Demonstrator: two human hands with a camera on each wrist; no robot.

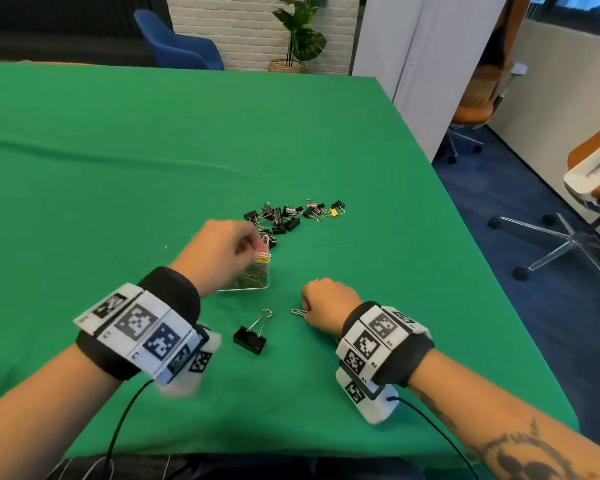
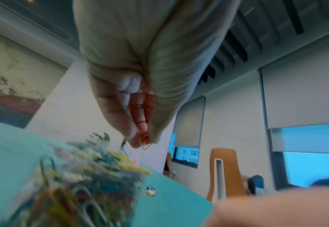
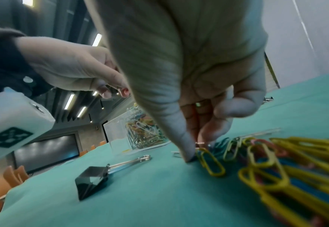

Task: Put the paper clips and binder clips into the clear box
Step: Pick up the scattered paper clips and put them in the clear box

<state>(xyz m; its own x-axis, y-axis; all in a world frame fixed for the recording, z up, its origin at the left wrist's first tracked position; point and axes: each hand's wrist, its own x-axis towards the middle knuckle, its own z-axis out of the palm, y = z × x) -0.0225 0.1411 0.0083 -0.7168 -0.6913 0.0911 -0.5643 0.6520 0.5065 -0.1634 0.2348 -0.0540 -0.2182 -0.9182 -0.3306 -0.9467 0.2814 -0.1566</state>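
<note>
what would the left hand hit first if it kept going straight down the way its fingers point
Most likely the paper clips heaped in the clear box. The left hand hovers above the box's open top, fingertips pointing down and pinching a few clips. Depth is unclear, so the box's rim could come first.

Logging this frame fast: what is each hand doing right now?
Left hand: pinching paper clips over the clear box.
Right hand: fingers curled, pinching at the loose clip pile on the table.

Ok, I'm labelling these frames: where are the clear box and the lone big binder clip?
clear box [image 3: 118, 130], right wrist view, on its bare side wall.
big binder clip [image 1: 249, 339], head view, on its black body.
</note>
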